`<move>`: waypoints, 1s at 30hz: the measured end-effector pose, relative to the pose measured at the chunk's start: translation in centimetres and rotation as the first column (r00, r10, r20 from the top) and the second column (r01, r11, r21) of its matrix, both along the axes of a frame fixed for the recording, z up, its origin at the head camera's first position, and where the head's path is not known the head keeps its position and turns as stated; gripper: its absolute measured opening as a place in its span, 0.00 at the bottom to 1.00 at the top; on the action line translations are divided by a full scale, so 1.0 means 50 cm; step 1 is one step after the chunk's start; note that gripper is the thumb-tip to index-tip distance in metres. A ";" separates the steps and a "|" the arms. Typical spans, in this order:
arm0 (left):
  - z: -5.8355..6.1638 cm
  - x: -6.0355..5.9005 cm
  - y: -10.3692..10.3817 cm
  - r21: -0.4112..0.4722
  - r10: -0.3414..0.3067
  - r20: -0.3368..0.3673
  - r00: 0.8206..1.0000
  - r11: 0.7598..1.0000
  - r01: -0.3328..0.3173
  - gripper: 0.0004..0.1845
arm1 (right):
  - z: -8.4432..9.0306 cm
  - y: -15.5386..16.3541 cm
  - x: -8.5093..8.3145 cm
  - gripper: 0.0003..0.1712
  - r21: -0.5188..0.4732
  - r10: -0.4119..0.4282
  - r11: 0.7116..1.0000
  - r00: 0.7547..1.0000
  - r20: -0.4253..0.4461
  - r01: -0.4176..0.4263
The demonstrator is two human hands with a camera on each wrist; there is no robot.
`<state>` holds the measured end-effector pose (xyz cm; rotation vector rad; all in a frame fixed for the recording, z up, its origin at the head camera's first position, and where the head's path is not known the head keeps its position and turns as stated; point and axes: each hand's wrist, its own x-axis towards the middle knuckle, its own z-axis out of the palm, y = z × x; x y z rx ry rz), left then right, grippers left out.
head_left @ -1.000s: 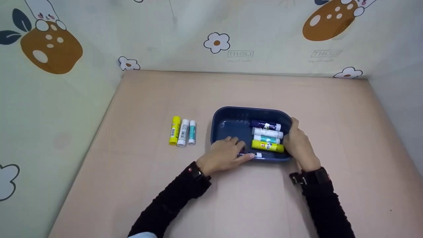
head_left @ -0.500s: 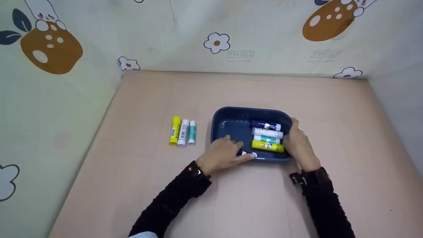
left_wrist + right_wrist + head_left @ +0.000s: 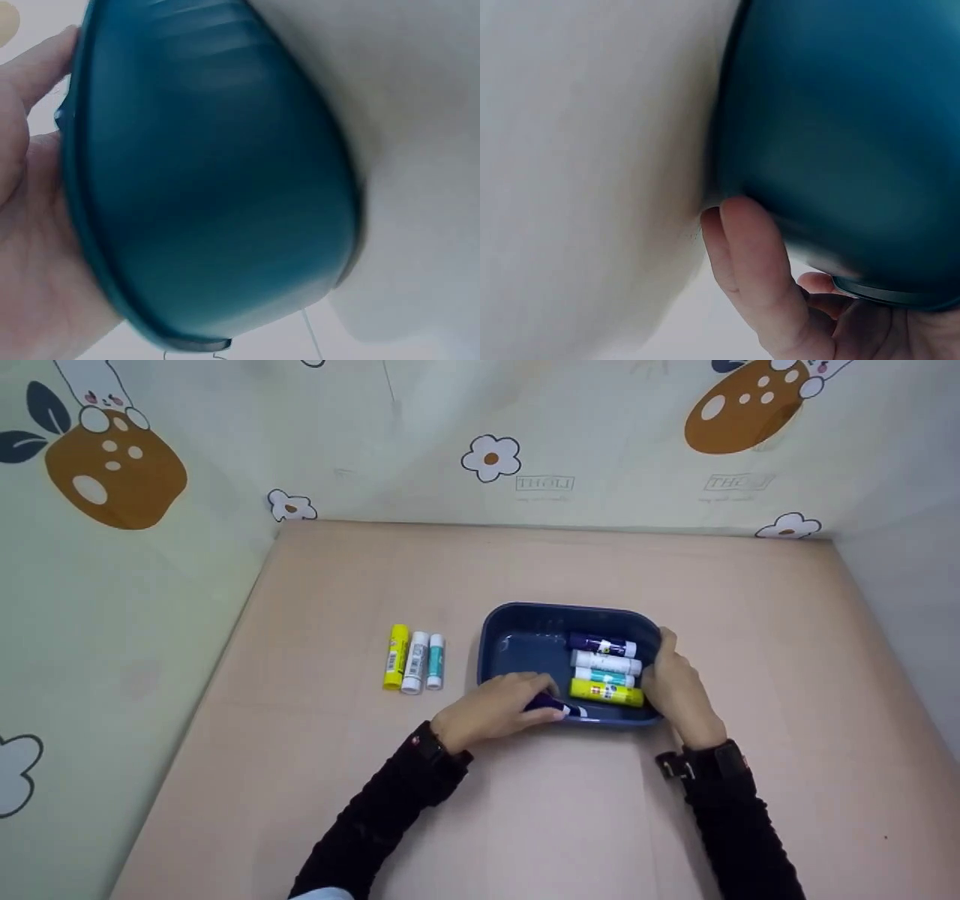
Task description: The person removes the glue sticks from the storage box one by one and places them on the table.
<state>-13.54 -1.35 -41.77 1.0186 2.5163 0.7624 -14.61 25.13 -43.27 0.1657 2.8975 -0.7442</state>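
In the head view a dark blue plastic box (image 3: 525, 652) stands on the table. My left hand (image 3: 491, 709) reaches over its near left rim and pinches a dark purple glue stick (image 3: 544, 703) with a white end, held at a slant by the near wall. My right hand (image 3: 684, 694) grips the box's right end, fingers against the outer wall (image 3: 840, 150) in the right wrist view. Inside, at the right, lie a purple glue stick (image 3: 596, 643), a white one (image 3: 606, 662), a teal-and-white one (image 3: 604, 677) and a yellow one (image 3: 606, 692). The left wrist view shows mostly the box's outside (image 3: 217, 172).
Left of the box, a yellow glue stick (image 3: 395, 657), a white one (image 3: 415, 663) and a small teal-and-white one (image 3: 436, 661) lie side by side on the pinkish table (image 3: 360, 577). Patterned walls (image 3: 375, 450) enclose the table at the back and sides.
My left hand has shifted slightly left, and the purple glue stick in it has tilted, with more of its body showing. My right hand and the box have stayed in place.
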 end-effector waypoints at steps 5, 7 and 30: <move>0.014 -0.001 -0.010 0.051 0.004 0.011 1.000 0.999 -0.004 0.18 | -0.001 0.000 0.000 0.36 -0.001 0.002 1.000 1.000 -0.019 -0.002; 0.018 -0.002 -0.015 0.061 0.007 -0.003 1.000 0.998 -0.007 0.17 | -0.003 0.001 0.000 0.36 -0.002 0.001 1.000 1.000 -0.024 -0.001; 0.097 -0.050 -0.158 0.337 0.275 -0.125 0.953 0.915 -0.220 0.13 | 0.001 0.000 0.002 0.36 0.001 0.009 1.000 1.000 -0.029 -0.009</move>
